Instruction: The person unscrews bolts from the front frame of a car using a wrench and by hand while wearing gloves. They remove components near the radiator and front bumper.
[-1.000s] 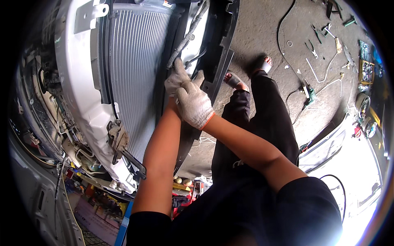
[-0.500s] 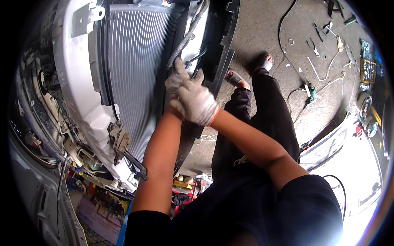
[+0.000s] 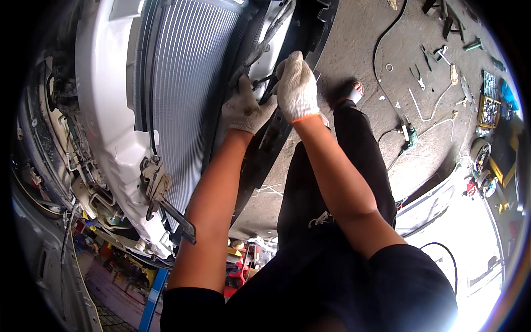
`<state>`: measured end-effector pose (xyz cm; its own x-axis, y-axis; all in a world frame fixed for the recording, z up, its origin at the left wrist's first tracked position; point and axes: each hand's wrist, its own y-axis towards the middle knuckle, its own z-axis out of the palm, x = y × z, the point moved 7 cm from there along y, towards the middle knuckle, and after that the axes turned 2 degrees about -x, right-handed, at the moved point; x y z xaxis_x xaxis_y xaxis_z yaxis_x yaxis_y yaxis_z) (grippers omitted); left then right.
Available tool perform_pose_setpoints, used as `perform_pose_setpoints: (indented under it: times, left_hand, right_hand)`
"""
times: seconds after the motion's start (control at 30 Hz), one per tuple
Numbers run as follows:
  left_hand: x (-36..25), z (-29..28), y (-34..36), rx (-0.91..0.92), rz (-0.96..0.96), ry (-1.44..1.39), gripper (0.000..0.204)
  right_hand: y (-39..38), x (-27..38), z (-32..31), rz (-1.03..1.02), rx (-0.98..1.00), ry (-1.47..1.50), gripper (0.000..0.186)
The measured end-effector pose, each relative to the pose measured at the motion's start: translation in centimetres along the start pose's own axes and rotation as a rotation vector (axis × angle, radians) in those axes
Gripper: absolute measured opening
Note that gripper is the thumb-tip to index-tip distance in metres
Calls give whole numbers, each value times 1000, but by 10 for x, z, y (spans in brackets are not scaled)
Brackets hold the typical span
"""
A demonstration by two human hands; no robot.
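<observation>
My left hand [image 3: 246,108], in a pale knit glove, lies beside the radiator [image 3: 191,88], thumb and forefinger spread just below a grey sleeved harness [image 3: 265,39] and a short black line [image 3: 264,81]. To its upper right my right hand [image 3: 297,89], also gloved, is closed at the black panel [image 3: 313,47] edging the radiator; what its fingers hold is hidden. A white painted bumper-like beam [image 3: 108,122] runs along the radiator's left, with a rusty latch [image 3: 157,182] near its lower end.
Pliers [image 3: 420,80], a green power tool [image 3: 409,143], cords and an open socket case [image 3: 489,110] lie on the concrete floor [image 3: 354,44] at right, near a white detached panel [image 3: 470,232]. My legs stand beside the car front; a blue post [image 3: 154,293] is at lower left.
My right hand has moved off my left hand, up and to the right, and turned more upright. My left hand's thumb and forefinger now show apart. The view has shifted slightly.
</observation>
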<state>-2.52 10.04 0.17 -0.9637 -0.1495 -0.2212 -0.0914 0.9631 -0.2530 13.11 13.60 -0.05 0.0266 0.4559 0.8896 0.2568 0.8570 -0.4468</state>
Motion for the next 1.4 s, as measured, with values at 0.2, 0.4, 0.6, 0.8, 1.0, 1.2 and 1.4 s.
perform_pose_setpoints:
  times: [0.2,0.4,0.6,0.8,1.0,1.2,1.4]
  left_hand:
    - [-5,-2,0,37,-21,24,82]
    - [2,1,-5,-140,131,97,88]
    - [0,2,-7,-205,94,17,76]
    - [-8,-11,-5,160,-223,-83,79]
    - [1,2,-1,235,-223,-34,88]
    - [12,14,-3,146,-149,8,92]
    - [0,6,-5,33,14,57,80]
  right_hand:
    - [20,-4,-5,-41,1,-54,61]
    - [-45,24,11,-121,193,94,34]
    - [-121,41,43,-495,279,-313,21]
    - [-130,31,35,-541,304,-246,30]
    - [-127,27,43,-534,330,-357,31]
    - [-123,24,36,-590,330,-300,30]
    - [-65,25,18,-244,343,-252,20]
